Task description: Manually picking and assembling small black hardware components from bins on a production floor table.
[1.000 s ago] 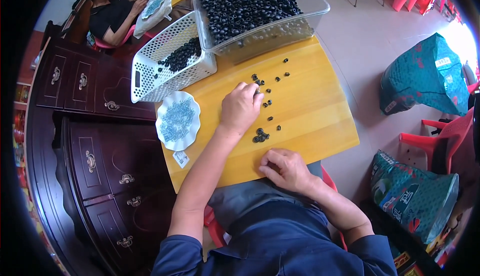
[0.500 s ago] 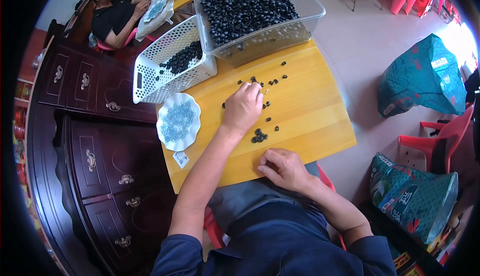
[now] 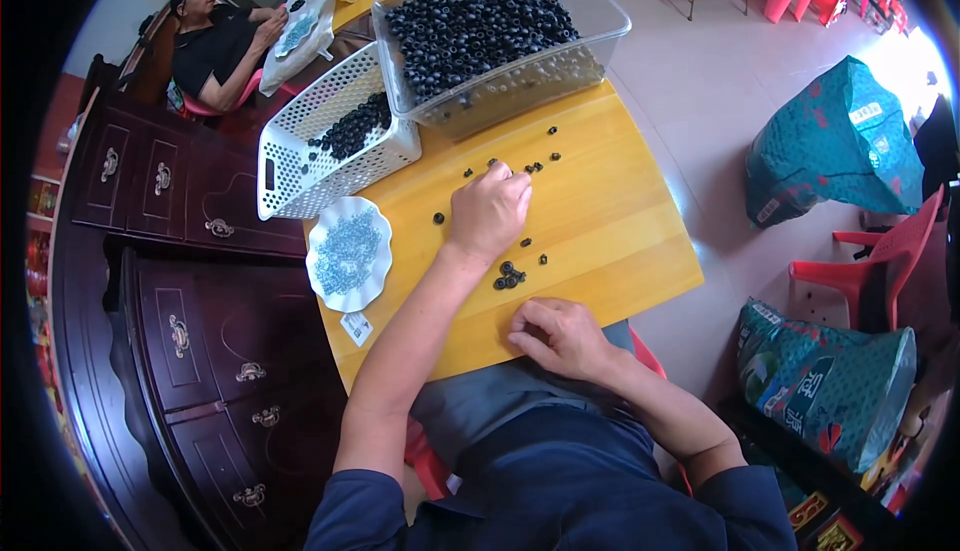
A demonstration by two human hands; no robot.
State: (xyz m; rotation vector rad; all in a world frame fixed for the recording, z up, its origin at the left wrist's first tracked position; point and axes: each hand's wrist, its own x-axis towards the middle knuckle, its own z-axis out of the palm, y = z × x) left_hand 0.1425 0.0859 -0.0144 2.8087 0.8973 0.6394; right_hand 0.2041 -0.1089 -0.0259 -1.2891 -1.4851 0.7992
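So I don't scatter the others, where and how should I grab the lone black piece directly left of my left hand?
Probably pinch the lone black piece by opposite outer sides, thumb and fingertip, coming from above and right. It looks small and round, touches no other piece, and the left hand is just to its right.

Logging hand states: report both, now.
Left hand: curled down among small black parts; whether it holds one cannot be told.
Right hand: loosely closed at the near edge of the table, nothing visible inside.
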